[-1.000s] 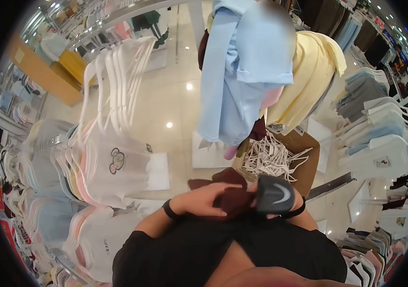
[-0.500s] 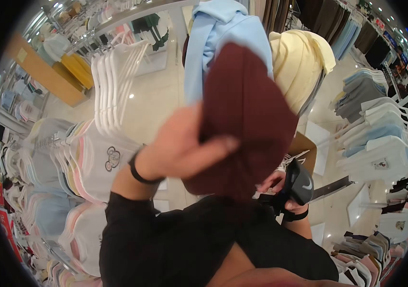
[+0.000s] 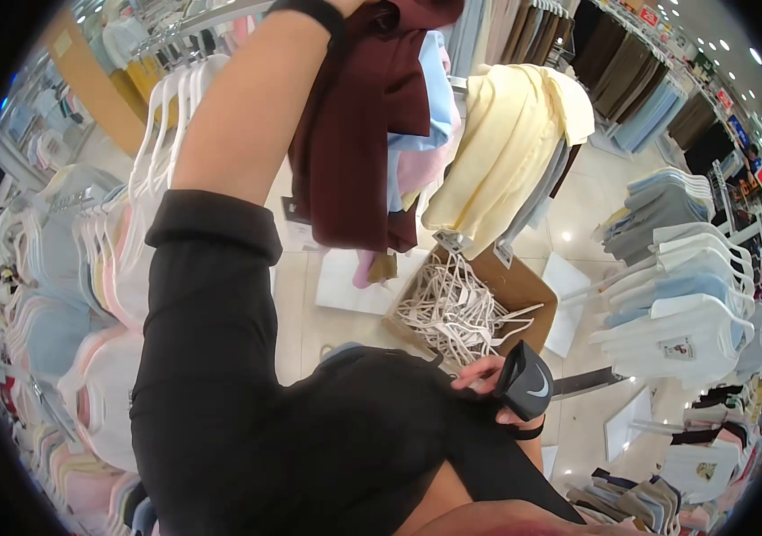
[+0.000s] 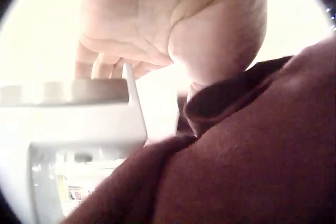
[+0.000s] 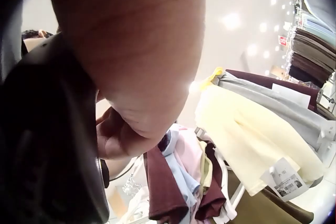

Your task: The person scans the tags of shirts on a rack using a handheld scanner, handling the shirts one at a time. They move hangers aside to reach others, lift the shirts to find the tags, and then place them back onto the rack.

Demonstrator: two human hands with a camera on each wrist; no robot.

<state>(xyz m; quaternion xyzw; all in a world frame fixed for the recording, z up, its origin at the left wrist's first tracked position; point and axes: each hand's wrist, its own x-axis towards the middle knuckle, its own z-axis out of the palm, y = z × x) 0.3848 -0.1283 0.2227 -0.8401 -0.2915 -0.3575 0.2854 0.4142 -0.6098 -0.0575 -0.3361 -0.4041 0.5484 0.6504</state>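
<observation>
At the top edge of the head view, my left hand [image 3: 349,7] is at the upper part of a maroon garment [image 3: 345,170], which hangs over light blue clothing. The left wrist view shows the palm [image 4: 184,24] with its fingers relaxed beside a pale rack bar [image 4: 73,121]; the thumb's end is hidden at the maroon cloth [image 4: 252,150]. Low in front of the body, my right hand [image 3: 488,380] grips a black item with a swoosh mark [image 3: 526,382]. In the right wrist view, that dark item [image 5: 50,129] lies beside the curled fingers [image 5: 118,134].
Pale yellow garments [image 3: 510,147] hang right of the maroon one. Beneath stands a cardboard box [image 3: 537,290] with white hangers [image 3: 452,308]. Racks of tops [image 3: 685,335] line the right, and white hangers [image 3: 162,116] rise on the left. A metal bar [image 3: 591,381] is beside the right hand.
The maroon garment, bunched near the body a second ago, has been raised forward with the left hand to the rack and hangs down. The right hand has stayed low, with the black item.
</observation>
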